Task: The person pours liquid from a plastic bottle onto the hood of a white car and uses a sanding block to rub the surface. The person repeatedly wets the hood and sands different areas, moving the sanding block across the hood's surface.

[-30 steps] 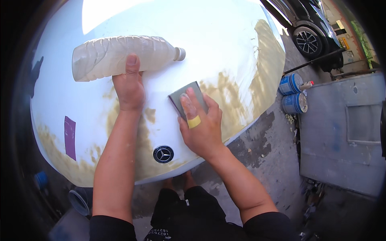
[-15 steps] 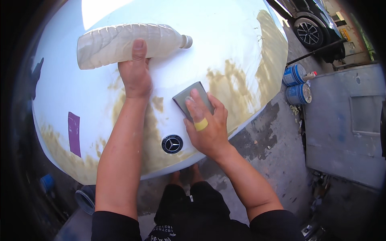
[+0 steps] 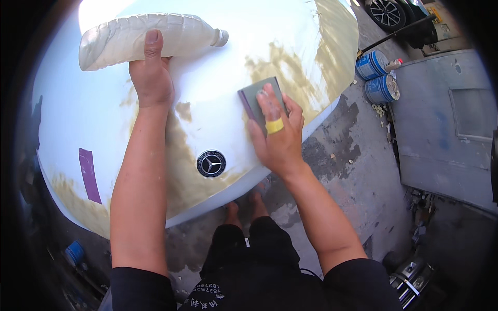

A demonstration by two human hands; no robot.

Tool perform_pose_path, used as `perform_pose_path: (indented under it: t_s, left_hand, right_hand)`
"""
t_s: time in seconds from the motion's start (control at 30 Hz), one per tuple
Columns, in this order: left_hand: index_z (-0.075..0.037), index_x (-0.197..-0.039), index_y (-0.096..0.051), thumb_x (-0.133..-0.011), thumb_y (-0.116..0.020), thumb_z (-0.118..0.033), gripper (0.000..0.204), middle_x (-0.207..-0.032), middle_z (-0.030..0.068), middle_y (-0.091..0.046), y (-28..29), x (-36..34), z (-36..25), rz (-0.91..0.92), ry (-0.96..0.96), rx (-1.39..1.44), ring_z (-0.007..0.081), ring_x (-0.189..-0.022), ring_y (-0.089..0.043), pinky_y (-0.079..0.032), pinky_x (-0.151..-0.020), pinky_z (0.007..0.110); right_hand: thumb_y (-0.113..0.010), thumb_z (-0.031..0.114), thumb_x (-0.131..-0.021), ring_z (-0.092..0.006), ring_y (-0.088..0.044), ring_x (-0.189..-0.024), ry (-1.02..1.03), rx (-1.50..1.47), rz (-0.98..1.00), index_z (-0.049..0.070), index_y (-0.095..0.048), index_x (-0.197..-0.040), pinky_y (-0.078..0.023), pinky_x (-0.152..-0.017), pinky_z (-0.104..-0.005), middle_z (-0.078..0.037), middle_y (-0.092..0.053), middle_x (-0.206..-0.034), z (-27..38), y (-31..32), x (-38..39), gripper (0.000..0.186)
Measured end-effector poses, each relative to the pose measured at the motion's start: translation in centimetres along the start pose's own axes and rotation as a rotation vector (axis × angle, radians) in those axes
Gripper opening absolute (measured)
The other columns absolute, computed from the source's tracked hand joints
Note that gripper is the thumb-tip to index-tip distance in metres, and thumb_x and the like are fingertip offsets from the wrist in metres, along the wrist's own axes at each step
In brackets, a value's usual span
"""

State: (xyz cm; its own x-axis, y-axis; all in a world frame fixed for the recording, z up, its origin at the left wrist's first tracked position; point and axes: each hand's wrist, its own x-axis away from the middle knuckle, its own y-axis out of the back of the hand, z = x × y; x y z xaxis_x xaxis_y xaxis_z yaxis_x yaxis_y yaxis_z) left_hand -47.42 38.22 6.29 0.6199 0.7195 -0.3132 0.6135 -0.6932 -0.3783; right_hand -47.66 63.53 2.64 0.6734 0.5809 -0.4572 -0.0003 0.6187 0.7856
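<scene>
A white car panel point(image 3: 207, 103) with tan patches fills the middle, carrying a round black emblem point(image 3: 211, 164) and a purple strip point(image 3: 88, 175). My left hand point(image 3: 151, 85) grips a ridged plastic bottle point(image 3: 106, 44) of cloudy liquid, lying sideways over the panel's upper left. Right of the emblem and a little above it, my right hand point(image 3: 277, 132) holds a grey-green flat block point(image 3: 249, 97) against the panel, fingers over its top. Yellow tape circles one of its fingers.
Beyond the right edge stand two blue buckets point(image 3: 377, 89) and a grey metal board point(image 3: 438, 155), with a dark car's wheel point(image 3: 385, 12) above. A small blue container point(image 3: 74, 253) lies at lower left. My bare feet are on the stained floor below the panel.
The view has shifted, putting the panel higher in the picture. My right hand and the block have moved rightward along the panel. My left hand still grips the bottle, slightly farther left.
</scene>
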Motion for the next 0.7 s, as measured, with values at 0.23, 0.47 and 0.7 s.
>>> perform_pose_path:
  t_s: [0.23,0.47,0.7]
  left_hand:
    - [0.0,-0.139,-0.041,-0.097,-0.06,-0.042,0.063,-0.133,0.0118,-0.053,-0.5,0.1,0.0,0.021,0.024,-0.027,0.0264,-0.124,-0.052,-0.04,-0.109,0.044]
    - [0.001,-0.139,-0.04,-0.095,-0.061,-0.046,0.068,-0.134,0.0134,-0.053,-0.3,-0.2,-0.1,0.046,0.087,-0.069,0.0272,-0.124,-0.052,-0.039,-0.109,0.044]
    - [0.001,-0.139,-0.04,-0.095,-0.06,-0.045,0.067,-0.134,0.013,-0.053,-0.2,-0.2,0.1,0.101,0.084,-0.069,0.0273,-0.124,-0.052,-0.04,-0.108,0.044]
  right_hand:
    - [-0.071,0.015,-0.08,-0.0399,-0.047,-0.121,-0.002,-0.049,-0.047,0.012,-0.054,-0.134,-0.038,-0.098,-0.0502,-0.01,-0.05,-0.146,-1.1,0.6,2.7,0.056]
    - [-0.067,0.022,-0.085,-0.0425,-0.043,-0.123,-0.212,0.033,-0.134,0.005,-0.055,-0.132,-0.037,-0.101,-0.0525,-0.013,-0.049,-0.146,-4.5,0.0,-2.7,0.051]
    - [-0.071,0.017,-0.081,-0.0418,-0.044,-0.123,-0.089,-0.071,-0.028,0.011,-0.055,-0.133,-0.037,-0.1,-0.0524,-0.009,-0.048,-0.148,4.0,0.4,10.7,0.055]
